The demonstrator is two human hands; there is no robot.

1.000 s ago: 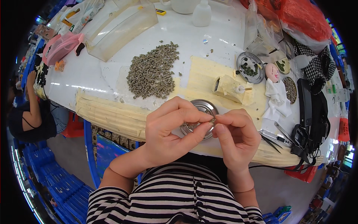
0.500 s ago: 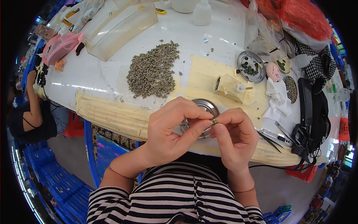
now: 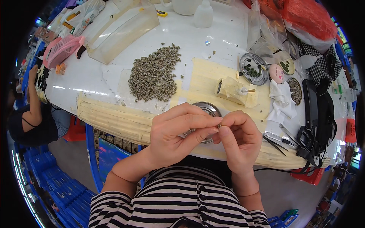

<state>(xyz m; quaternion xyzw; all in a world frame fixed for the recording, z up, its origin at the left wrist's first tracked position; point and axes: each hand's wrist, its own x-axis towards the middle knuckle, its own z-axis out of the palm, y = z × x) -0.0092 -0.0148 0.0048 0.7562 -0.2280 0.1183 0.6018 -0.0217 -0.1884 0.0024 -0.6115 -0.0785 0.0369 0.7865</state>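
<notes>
Metal piece (image 3: 219, 125), tiny and mostly hidden, right there where the two hands meet! Pinched between thumb and fingers of the left hand (image 3: 171, 131), nipped from the other side by the right hand (image 3: 243, 135), with a round metal dish (image 3: 215, 107) partly covered just behind. Farther out on the white surface (image 3: 102, 76), a big heap of small metal parts (image 3: 154, 74). Over to the right, a tape-wrapped block (image 3: 229, 92), then a crumpled white cloth (image 3: 282, 100) beside a pink oval item (image 3: 276, 73).
</notes>
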